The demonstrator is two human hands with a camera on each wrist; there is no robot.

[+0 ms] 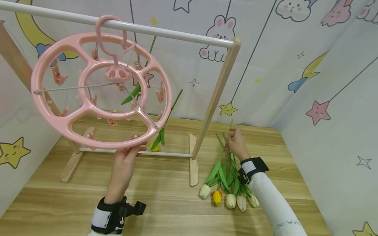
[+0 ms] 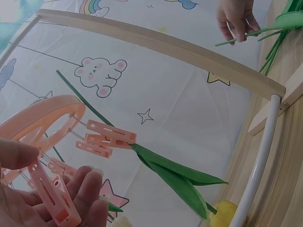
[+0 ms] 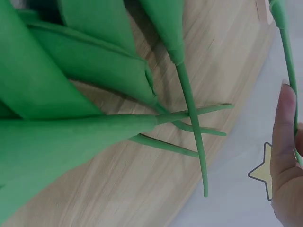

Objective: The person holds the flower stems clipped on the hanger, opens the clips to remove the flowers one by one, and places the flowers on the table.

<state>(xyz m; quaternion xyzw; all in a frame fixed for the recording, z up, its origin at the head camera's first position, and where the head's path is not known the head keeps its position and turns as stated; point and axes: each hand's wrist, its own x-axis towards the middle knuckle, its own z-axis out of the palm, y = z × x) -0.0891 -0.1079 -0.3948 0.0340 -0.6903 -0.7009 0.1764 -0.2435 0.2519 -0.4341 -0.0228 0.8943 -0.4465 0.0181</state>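
Observation:
A round pink clip hanger [image 1: 56,123] hangs by its hook from a white rail. At its near lower rim, my left hand [image 1: 125,164] holds a pink clothespin [image 2: 54,196] between thumb and fingers. Another pair of clothespins [image 2: 111,132] grips the stem of a yellow tulip [image 2: 222,215], which hangs bud down with green leaves [image 2: 182,175]. At the right, my right hand [image 1: 237,144] pinches a thin green tulip stem [image 3: 288,61] near its end. Below it, several tulips lie bunched on the table, including white tulips [image 1: 231,201] and a yellow-red tulip [image 1: 217,197].
The rack has a white top rail [image 1: 177,34], wooden posts [image 1: 217,98], wooden feet [image 1: 193,170] and a white lower bar [image 1: 168,154]. A printed cloth [image 1: 260,65] stands behind and beside the wooden table [image 1: 165,196]. More clothespins [image 1: 160,95] dangle round the hanger.

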